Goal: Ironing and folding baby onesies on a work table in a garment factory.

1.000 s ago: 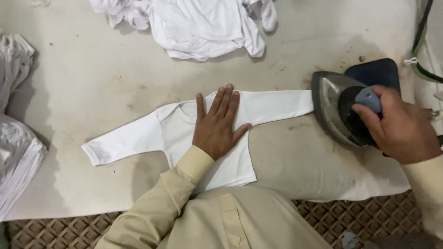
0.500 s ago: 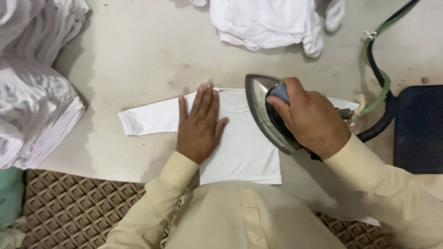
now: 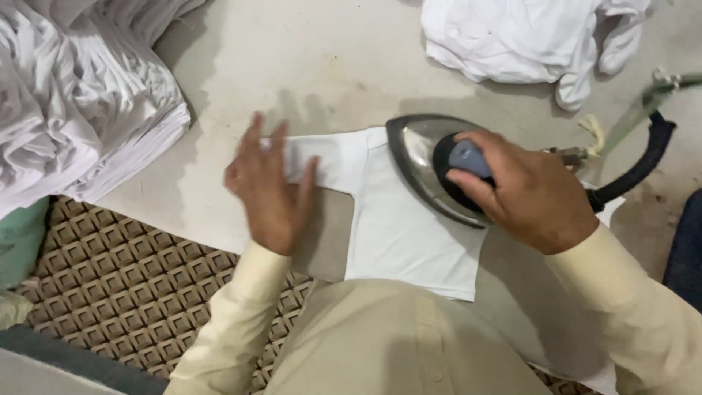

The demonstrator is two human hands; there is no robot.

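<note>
A small white long-sleeved garment (image 3: 398, 230) lies flat on the pale padded table (image 3: 292, 80). My right hand (image 3: 526, 194) grips the blue handle of a steel iron (image 3: 420, 157), which rests on the garment's upper right part. My left hand (image 3: 270, 186) lies flat, fingers apart, over the garment's left sleeve, pressing it against the table. The right sleeve is hidden under the iron and my hand.
A tall stack of folded white garments (image 3: 80, 110) fills the left side. A loose heap of white garments (image 3: 526, 36) lies at the back right. The iron's black hose (image 3: 636, 164) curves off to the right. A brown patterned floor mat (image 3: 139, 285) shows below the table edge.
My left hand has slid from the garment's body out onto its left sleeve. The iron has stayed on the garment's right part, and the view has shifted right.
</note>
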